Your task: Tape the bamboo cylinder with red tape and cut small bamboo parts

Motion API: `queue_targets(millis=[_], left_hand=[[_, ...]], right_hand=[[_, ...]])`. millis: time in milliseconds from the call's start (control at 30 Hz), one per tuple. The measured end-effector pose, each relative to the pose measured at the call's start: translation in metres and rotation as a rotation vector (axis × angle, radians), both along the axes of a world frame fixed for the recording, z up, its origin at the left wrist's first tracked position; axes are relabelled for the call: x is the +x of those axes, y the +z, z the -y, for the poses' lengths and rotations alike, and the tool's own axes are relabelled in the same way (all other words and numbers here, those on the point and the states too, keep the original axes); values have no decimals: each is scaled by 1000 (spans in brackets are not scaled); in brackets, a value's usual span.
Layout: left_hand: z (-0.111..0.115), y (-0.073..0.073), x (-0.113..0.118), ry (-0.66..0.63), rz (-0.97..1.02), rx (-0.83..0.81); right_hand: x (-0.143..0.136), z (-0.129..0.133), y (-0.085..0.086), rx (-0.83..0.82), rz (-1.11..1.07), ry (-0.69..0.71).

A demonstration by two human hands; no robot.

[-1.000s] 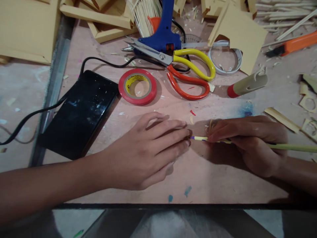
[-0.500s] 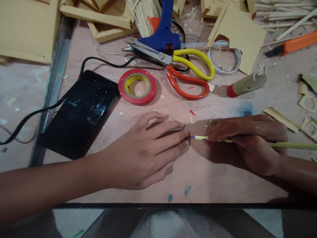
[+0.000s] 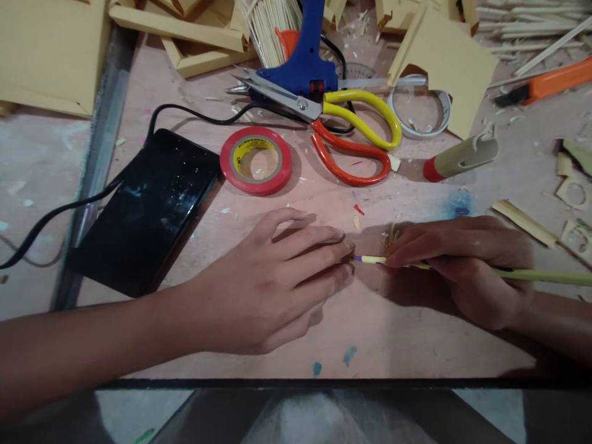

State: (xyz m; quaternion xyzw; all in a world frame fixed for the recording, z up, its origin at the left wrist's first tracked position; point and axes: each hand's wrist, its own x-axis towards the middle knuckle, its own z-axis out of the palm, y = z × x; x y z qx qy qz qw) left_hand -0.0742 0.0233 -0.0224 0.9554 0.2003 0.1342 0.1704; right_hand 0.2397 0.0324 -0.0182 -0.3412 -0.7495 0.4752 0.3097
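Observation:
My left hand (image 3: 289, 277) lies palm down on the table, its fingers stretched to the right and slightly apart. What may be under the palm is hidden. Its fingertips are beside the purple tip of a slim yellow-green pen (image 3: 546, 274) with purple marks. My right hand (image 3: 467, 265) is closed around that pen near its tip and holds it low and nearly flat. The pen's far end runs out of the picture at the right.
Beyond my hands lie a phone (image 3: 150, 213), red tape (image 3: 284, 163), scissors (image 3: 356, 180), a blue glue gun (image 3: 296, 75), a white tape ring (image 3: 448, 114) and a red-based tube (image 3: 462, 157). Cardboard pieces (image 3: 50, 55), thin sticks (image 3: 522, 28) and an orange cutter (image 3: 562, 80) are further out.
My right hand and the pen have shifted very slightly left, the tip now closer against the left fingertips. My left hand stays in place.

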Motion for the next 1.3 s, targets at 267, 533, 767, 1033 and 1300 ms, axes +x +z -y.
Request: queue_targets(millis=[267,533,767,1033,1300], left_hand=[[1,1,2,21,-2,-17],[1,1,1,23,1,-34],[1,1,1,16,13,-32],[-1,-2,-1,-15,29,6],[-1,-4,-2,-9,-5,26]], right_hand=[[-1,-1,1,-10,-30,3],[-1,0,-1,18,23,-35],[-3,-2,2,36,24,-18],[-4,-1,2,-18,-32,-39],[-1,-1,0,8,-16,-7]])
